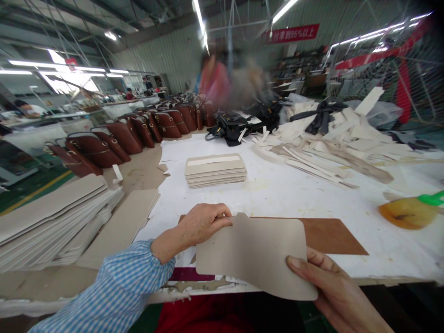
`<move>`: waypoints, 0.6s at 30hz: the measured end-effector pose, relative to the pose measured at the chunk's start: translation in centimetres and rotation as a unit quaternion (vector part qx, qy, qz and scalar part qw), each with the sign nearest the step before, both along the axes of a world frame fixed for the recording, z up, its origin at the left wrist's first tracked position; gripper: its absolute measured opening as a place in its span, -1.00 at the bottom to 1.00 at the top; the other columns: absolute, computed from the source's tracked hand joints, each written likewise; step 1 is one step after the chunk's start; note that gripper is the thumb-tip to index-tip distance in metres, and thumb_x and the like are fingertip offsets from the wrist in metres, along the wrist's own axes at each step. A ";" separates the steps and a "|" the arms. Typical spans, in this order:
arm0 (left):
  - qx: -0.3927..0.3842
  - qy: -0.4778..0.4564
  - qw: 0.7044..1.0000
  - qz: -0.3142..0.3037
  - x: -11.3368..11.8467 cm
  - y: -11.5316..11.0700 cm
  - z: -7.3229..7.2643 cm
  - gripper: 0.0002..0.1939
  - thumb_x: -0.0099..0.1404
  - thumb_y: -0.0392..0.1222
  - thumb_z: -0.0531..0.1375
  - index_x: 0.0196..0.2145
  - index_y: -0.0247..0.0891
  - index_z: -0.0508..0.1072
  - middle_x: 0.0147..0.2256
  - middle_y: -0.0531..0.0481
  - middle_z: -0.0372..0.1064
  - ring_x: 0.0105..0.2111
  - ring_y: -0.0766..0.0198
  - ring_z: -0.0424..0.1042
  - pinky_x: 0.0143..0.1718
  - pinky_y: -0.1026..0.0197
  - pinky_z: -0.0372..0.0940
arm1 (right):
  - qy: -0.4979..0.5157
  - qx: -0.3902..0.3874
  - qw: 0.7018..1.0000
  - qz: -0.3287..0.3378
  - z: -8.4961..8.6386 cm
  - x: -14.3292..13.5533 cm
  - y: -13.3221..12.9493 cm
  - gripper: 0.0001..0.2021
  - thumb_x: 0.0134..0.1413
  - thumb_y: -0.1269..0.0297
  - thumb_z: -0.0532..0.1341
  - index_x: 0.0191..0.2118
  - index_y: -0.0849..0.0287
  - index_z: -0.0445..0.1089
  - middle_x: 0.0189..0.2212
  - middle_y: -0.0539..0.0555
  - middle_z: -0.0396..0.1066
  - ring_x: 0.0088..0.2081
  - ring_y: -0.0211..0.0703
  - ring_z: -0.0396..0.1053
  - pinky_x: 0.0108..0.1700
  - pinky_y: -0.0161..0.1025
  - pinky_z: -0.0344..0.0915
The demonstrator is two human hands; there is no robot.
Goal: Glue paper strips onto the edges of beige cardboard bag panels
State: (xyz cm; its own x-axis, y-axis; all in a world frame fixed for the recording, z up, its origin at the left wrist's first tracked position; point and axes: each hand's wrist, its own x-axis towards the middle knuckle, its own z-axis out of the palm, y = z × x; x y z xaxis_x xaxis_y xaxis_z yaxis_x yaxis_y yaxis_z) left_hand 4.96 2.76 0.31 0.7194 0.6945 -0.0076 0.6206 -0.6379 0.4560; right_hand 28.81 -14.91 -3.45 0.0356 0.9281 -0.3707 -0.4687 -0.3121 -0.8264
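Beige panel (255,254), smooth, round-cornered, slightly curved

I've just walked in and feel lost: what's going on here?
A person holds a beige board at the near edge of the table, left grip at its top, right grip at its right end. A brown strip lies partly hidden behind it; beyond sits a stack of beige pieces.

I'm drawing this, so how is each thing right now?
Beige panel: held at two edges
Left hand: pinching far edge
Right hand: gripping right edge
Brown sheet: flat, partly covered
Panel stack: piled neatly
Brown bags: standing in rows
Scrap strips: heaped
Amber bottle: seemingly on its side
Ceiling lights: on
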 end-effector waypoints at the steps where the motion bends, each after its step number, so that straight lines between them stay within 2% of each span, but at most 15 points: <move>1: 0.008 0.004 1.000 0.000 0.1 -0.1 -0.2 -0.85 0.49 -0.05 0.25 -0.13 -0.11 0.57 -0.36 0.10 0.56 -0.32 0.21 0.51 -0.24 0.23 0.26 | 0.017 -0.002 1.000 -0.001 0.0 -0.2 0.0 -0.61 -0.03 0.00 0.59 -0.12 0.09 0.71 -0.27 0.19 0.65 -0.27 0.07 0.61 -0.16 -0.14 0.56; 3: 0.025 0.015 1.000 -0.001 0.4 -0.5 -0.6 -0.84 0.51 -0.05 0.23 -0.14 -0.12 0.58 -0.27 0.05 0.61 -0.24 0.16 0.55 -0.18 0.19 0.30 | 0.053 -0.012 0.998 -0.010 0.2 -0.7 -0.1 -0.61 -0.05 0.03 0.61 -0.11 0.10 0.71 -0.25 0.18 0.65 -0.25 0.07 0.61 -0.12 -0.13 0.56; 6: 0.046 0.030 0.998 -0.005 0.7 -1.1 -1.0 -0.82 0.54 -0.06 0.21 -0.15 -0.14 0.59 -0.18 0.00 0.64 -0.18 0.10 0.58 -0.14 0.14 0.34 | 0.045 -0.016 0.999 -0.027 0.3 -1.4 -0.3 -0.55 -0.09 0.01 0.62 -0.10 0.11 0.70 -0.28 0.17 0.65 -0.30 0.07 0.60 -0.13 -0.08 0.57; 13: 0.077 0.029 0.996 -0.019 0.7 -1.2 -1.9 -0.87 0.54 -0.15 0.22 -0.14 -0.16 0.58 -0.19 0.04 0.64 -0.19 0.13 0.61 -0.15 0.16 0.40 | 0.007 -0.004 0.998 -0.060 0.1 -2.3 -0.3 -0.40 -0.16 -0.06 0.64 -0.02 0.16 0.64 -0.29 0.19 0.64 -0.39 0.00 0.57 -0.28 -0.17 0.53; 18: 0.111 0.020 0.993 -0.017 0.5 -1.1 -1.7 -0.86 0.55 -0.17 0.21 -0.17 -0.18 0.57 -0.19 0.02 0.63 -0.19 0.13 0.60 -0.14 0.15 0.39 | -0.011 -0.011 0.998 -0.053 0.0 -2.2 -0.2 -0.29 -0.19 -0.06 0.65 0.09 0.16 0.59 -0.21 0.21 0.64 -0.33 0.05 0.59 -0.25 -0.14 0.53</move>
State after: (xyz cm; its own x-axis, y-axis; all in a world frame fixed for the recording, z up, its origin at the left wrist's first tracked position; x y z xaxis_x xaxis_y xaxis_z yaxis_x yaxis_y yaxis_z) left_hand 5.45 1.68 -1.43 0.7447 0.6576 0.1140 0.6121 -0.7410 0.2762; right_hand 26.61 -15.13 -3.46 0.1411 0.9100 -0.3898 -0.4826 -0.2805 -0.8297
